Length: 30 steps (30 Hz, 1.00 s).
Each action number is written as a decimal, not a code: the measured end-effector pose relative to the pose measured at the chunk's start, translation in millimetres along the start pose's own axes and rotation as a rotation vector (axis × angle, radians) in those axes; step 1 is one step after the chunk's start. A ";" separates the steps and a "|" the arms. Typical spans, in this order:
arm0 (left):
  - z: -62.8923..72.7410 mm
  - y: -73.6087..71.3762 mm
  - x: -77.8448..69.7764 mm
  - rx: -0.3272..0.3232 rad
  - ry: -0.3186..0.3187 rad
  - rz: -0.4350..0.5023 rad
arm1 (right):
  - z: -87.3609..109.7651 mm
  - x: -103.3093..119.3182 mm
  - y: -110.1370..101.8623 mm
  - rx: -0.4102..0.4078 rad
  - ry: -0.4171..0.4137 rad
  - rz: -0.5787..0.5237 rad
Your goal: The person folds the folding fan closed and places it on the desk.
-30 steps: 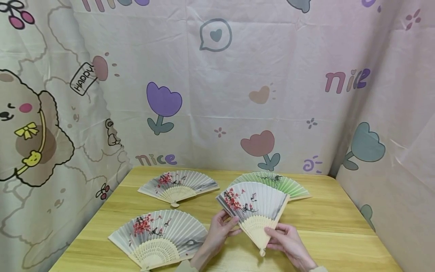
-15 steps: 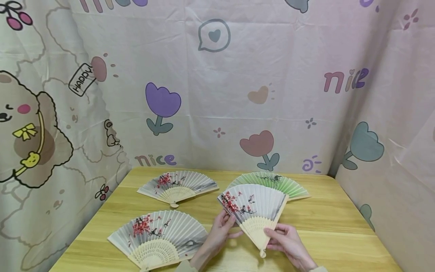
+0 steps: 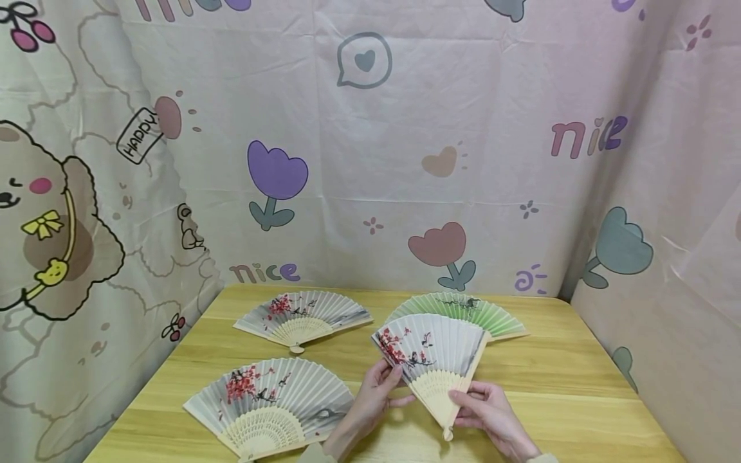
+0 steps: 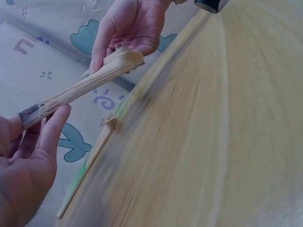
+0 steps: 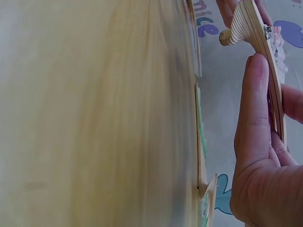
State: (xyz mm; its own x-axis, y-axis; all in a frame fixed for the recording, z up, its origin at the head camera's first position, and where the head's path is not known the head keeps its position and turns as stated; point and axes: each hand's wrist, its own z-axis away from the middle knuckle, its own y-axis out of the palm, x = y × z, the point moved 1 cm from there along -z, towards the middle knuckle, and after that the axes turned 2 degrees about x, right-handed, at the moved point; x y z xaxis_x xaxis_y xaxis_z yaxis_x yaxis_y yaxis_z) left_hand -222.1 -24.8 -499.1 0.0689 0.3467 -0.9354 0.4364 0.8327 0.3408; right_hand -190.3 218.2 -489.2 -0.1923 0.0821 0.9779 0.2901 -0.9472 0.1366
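Observation:
Both hands hold a partly spread folding fan (image 3: 437,350) above the table, its pale leaf painted with red blossoms and dark branches. My left hand (image 3: 373,395) pinches the fan's left edge, thumb in front and fingers behind. Lower down, near the pivot, my right hand (image 3: 489,411) grips the bamboo ribs on the right side. From the left wrist view, the fan (image 4: 80,87) appears edge-on as a stack of ribs between the two hands. In the right wrist view, fingers of the right hand (image 5: 258,137) lie along the fan's outer rib (image 5: 270,56).
A green fan (image 3: 492,315) lies spread at the back right, partly hidden behind the held one. Two spread blossom fans, one at the back left (image 3: 303,315) and one at the front left (image 3: 278,405), rest on the wooden table (image 3: 556,373). Printed cloth (image 3: 359,128) hangs around it.
The held fan has come down slightly, and its spread has narrowed a little, the right edge shifting left. Both hands stay at nearly the same places; the other fans have not moved.

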 end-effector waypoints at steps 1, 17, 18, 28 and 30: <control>0.0 0.0 -0.3 0.003 -0.002 0.002 | 0.0 -0.1 -0.2 0.001 0.000 0.000; -0.6 1.1 1.6 -0.009 -0.007 -0.020 | 1.0 -1.1 -1.1 0.053 -0.011 0.004; -0.5 1.1 1.5 -0.012 -0.007 -0.020 | 0.9 -1.0 -1.0 0.050 -0.009 0.006; -0.2 1.3 0.6 -0.006 -0.014 -0.022 | 0.2 0.0 0.7 0.038 -0.015 0.030; 0.3 1.4 0.1 0.009 -0.017 -0.018 | 0.4 0.0 0.9 0.047 -0.021 0.033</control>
State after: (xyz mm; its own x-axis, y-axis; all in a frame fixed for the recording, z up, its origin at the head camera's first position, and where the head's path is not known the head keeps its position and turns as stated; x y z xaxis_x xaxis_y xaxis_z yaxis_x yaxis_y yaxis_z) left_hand -221.2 -23.8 -498.8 0.0766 0.3239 -0.9430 0.4455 0.8350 0.3230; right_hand -189.7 217.4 -489.0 -0.1624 0.0575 0.9850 0.3397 -0.9340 0.1106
